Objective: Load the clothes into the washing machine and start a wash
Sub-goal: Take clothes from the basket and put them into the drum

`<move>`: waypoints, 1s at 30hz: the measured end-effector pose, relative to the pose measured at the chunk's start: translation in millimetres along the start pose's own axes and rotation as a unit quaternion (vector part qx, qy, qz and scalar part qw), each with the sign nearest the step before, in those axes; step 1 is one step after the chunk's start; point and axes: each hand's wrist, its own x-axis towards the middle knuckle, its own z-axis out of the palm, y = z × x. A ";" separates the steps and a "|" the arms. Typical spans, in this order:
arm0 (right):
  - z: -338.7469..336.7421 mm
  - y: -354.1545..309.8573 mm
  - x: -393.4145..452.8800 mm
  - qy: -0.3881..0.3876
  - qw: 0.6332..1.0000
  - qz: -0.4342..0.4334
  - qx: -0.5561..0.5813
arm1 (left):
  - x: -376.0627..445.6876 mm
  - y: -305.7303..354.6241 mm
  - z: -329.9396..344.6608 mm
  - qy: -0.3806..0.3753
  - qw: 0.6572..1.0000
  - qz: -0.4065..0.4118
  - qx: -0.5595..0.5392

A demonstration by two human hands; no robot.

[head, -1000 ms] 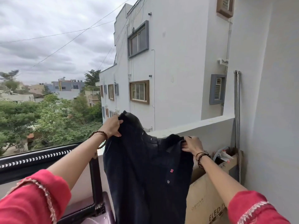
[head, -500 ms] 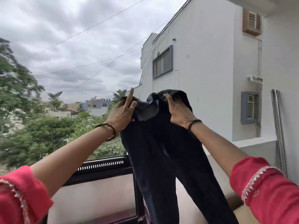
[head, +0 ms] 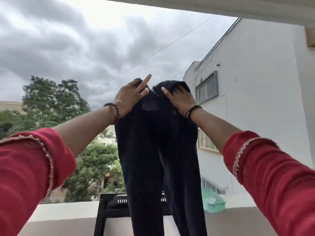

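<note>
Dark trousers (head: 160,150) hang full length in front of the person, legs dropping past the black lid frame (head: 112,206) at the balcony wall (head: 64,213). Their waistband is lifted against the sky, gathered between both hands. The left hand (head: 131,97) grips its left edge, one finger sticking up; the right hand (head: 179,97) clutches the right edge, close beside.

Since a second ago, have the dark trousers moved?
Yes. The dark trousers have risen: their top was below the wall ledge, now well above it.
</note>
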 end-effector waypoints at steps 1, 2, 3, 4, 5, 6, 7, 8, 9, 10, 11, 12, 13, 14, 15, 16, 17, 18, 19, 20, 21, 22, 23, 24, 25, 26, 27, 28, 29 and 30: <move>-9.9 -1.3 11.4 0.010 1.000 0.001 -0.003 | 3.7 -13.4 -4.4 0.007 1.000 0.006 0.029; -21.5 -1.6 23.3 0.022 1.000 0.001 -0.008 | 8.0 -27.4 -9.0 0.013 0.999 0.009 0.051; -33.3 -0.6 33.4 0.035 0.999 -0.001 -0.017 | 13.8 -40.9 -12.7 0.021 0.998 0.006 0.061; -46.4 1.2 44.0 0.053 0.998 -0.004 -0.030 | 20.5 -55.2 -16.9 0.031 0.997 0.003 0.067; -58.8 3.2 53.3 0.070 0.997 -0.006 -0.043 | 27.0 -69.1 -21.7 0.035 0.997 0.008 0.071; -69.9 4.6 60.8 0.084 0.995 -0.007 -0.054 | 32.2 -80.9 -25.3 0.030 0.997 0.010 0.064; -79.0 4.8 65.9 0.094 0.994 -0.007 -0.058 | 37.4 -91.1 -25.7 0.029 0.999 0.002 0.042; -85.0 3.4 68.4 0.100 0.993 -0.005 -0.057 | 41.1 -97.5 -24.1 0.031 0.999 -0.007 0.021; -87.6 0.3 69.2 0.104 0.993 -0.007 -0.056 | 43.9 -100.7 -21.5 0.035 0.999 -0.008 0.013; -87.1 -3.9 68.3 0.103 0.993 -0.013 -0.058 | 43.9 -99.5 -18.3 0.034 0.999 -0.012 -0.002; -84.0 -9.5 66.4 0.098 0.993 -0.023 -0.060 | 42.8 -96.0 -11.5 0.025 0.999 -0.020 -0.031; -79.4 -16.2 64.4 0.091 0.993 -0.034 -0.061 | 40.2 -90.8 -4.1 0.007 0.996 -0.039 -0.083; -73.8 -23.5 62.6 0.083 0.994 -0.045 -0.060 | 37.3 -85.9 3.9 -0.009 0.984 -0.075 -0.161; -68.4 -30.6 61.4 0.073 0.994 -0.056 -0.055 | 33.2 -80.5 8.3 -0.030 0.965 -0.108 -0.237; -63.9 -36.7 60.7 0.062 0.995 -0.065 -0.046 | 30.8 -75.6 12.8 -0.056 0.943 -0.137 -0.299; -60.3 -41.8 61.0 0.054 0.995 -0.069 -0.037 | 28.2 -71.1 17.0 -0.076 0.919 -0.163 -0.351; -57.9 -45.4 62.9 0.049 0.996 -0.071 -0.034 | 27.3 -68.7 20.7 -0.083 0.897 -0.180 -0.394; -56.7 -47.4 65.6 0.049 0.995 -0.072 -0.040 | 28.2 -68.3 23.1 -0.085 0.879 -0.188 -0.430; -57.5 -47.6 69.5 0.053 0.995 -0.070 -0.048 | 31.1 -70.8 24.3 -0.081 0.869 -0.187 -0.450; -59.6 -46.2 73.5 0.057 0.995 -0.065 -0.052 | 34.2 -73.8 23.2 -0.067 0.865 -0.184 -0.462; -62.3 -43.8 77.8 0.061 0.995 -0.057 -0.048 | 38.5 -78.0 20.5 -0.049 0.861 -0.188 -0.470; -65.2 -41.2 81.3 0.066 0.996 -0.047 -0.040 | 42.5 -81.8 16.1 -0.030 0.854 -0.200 -0.480; -67.9 -38.6 84.1 0.071 0.996 -0.038 -0.033 | 46.2 -85.0 11.4 -0.016 0.845 -0.214 -0.490; -69.5 -37.0 86.1 0.076 0.996 -0.031 -0.030 | 49.5 -87.8 8.3 -0.009 0.832 -0.228 -0.505; -69.4 -36.6 87.2 0.081 0.996 -0.028 -0.027 | 51.0 -88.5 5.7 -0.008 0.819 -0.238 -0.521; -66.6 -38.0 86.9 0.085 0.996 -0.030 -0.021 | 50.3 -86.8 4.7 -0.015 0.809 -0.241 -0.536; -62.1 -41.1 85.2 0.086 0.996 -0.031 -0.015 | 48.1 -83.7 5.7 -0.032 0.799 -0.241 -0.550; -56.5 -44.9 82.2 0.079 0.996 -0.029 -0.015 | 45.5 -79.3 7.7 -0.051 0.787 -0.244 -0.564; -49.9 -49.8 78.0 0.063 0.997 -0.027 -0.019 | 40.9 -73.5 10.4 -0.071 0.774 -0.249 -0.578; -43.7 -54.3 73.7 0.046 0.998 -0.027 -0.022 | 36.3 -68.2 13.9 -0.088 0.762 -0.256 -0.588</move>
